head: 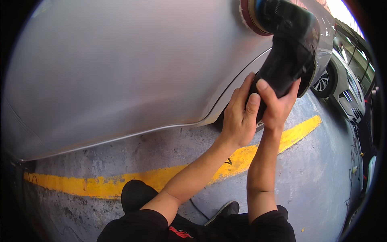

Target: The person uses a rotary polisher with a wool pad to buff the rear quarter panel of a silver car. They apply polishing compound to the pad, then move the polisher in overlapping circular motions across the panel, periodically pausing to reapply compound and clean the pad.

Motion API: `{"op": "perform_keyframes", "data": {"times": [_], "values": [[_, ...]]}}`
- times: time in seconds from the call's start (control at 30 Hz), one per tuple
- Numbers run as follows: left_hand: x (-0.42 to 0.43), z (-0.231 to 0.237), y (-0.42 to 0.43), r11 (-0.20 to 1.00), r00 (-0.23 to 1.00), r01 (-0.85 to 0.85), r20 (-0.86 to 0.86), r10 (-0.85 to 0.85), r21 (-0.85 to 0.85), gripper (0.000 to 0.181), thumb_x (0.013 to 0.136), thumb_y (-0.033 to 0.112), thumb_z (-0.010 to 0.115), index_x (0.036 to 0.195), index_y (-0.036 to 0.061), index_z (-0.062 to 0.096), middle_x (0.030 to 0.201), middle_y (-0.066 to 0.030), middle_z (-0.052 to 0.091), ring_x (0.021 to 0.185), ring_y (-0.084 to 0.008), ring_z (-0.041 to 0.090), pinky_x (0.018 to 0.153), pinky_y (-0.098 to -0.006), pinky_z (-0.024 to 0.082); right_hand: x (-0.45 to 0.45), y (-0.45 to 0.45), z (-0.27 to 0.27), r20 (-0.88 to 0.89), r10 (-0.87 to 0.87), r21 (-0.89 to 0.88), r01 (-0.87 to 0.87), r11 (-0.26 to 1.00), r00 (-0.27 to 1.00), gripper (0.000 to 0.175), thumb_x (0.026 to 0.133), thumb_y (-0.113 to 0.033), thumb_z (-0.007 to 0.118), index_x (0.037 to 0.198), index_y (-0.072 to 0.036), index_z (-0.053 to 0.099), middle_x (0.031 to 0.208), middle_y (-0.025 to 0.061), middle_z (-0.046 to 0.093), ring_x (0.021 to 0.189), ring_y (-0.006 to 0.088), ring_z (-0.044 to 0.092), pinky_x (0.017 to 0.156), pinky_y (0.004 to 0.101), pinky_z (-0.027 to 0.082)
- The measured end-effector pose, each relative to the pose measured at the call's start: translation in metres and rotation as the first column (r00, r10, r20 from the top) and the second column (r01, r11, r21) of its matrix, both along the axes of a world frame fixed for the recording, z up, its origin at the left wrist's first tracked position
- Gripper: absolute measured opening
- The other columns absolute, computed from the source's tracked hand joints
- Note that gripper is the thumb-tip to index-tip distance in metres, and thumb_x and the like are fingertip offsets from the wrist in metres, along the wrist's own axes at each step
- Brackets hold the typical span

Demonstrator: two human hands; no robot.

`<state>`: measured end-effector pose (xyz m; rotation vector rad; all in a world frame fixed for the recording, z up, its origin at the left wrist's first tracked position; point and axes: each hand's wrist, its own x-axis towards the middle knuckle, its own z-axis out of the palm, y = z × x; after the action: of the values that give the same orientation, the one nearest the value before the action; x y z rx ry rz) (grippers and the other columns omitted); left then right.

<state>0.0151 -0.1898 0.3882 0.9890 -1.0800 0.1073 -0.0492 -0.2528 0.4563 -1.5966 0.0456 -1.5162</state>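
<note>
Both of my hands are around the body of a black power polisher (285, 62), held up against a silver car's side panel (127, 69). My left hand (240, 119) grips the lower end of the tool from its left side. Just to its right, my right hand (278, 107) wraps the same grip, thumb across the front. At the top of the view, the polisher's round dark-red pad (252, 19) faces the panel and appears to touch it. Part of the pad and tool head is cut off by the frame's upper edge.
A yellow painted line (99, 183) crosses the worn grey floor (311, 178) below the car. A black cord (198, 208) lies near my shoe (228, 210). Another car (347, 87) stands at the far right, with more cables (352, 169) along that side.
</note>
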Motion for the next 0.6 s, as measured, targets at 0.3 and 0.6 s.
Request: {"op": "perform_keyframes", "data": {"times": [0.3, 0.6], "values": [[0.013, -0.102, 0.020, 0.980, 0.886, 0.198, -0.434, -0.164, 0.035, 0.059, 0.117, 0.040, 0.028, 0.147, -0.0036, 0.054, 0.134, -0.0132, 0.066, 0.124, -0.0191, 0.060, 0.110, -0.0363, 0.045, 0.009, 0.015, -0.148, -0.152, 0.122, 0.016, -0.121, 0.992, 0.981, 0.088, 0.074, -0.005, 0.088, 0.146, 0.008, 0.040, 0.128, 0.0165, 0.064, 0.119, 0.0261, 0.064, 0.106, 0.0403, 0.050], [-0.021, -0.153, 0.066, 0.923, 0.735, 0.215, -0.569, -0.369, -0.320, 0.119, 0.086, 0.081, 0.068, 0.155, -0.0085, 0.028, 0.149, -0.0212, 0.046, 0.137, -0.0274, 0.048, 0.120, -0.0423, 0.034, -0.004, -0.010, -0.276, -0.389, -0.028, -0.187, -0.049, 0.981, 0.921, 0.075, 0.063, -0.014, 0.093, 0.130, -0.001, 0.063, 0.113, 0.0143, 0.073, 0.103, 0.0273, 0.072, 0.093, 0.0395, 0.057]]}}
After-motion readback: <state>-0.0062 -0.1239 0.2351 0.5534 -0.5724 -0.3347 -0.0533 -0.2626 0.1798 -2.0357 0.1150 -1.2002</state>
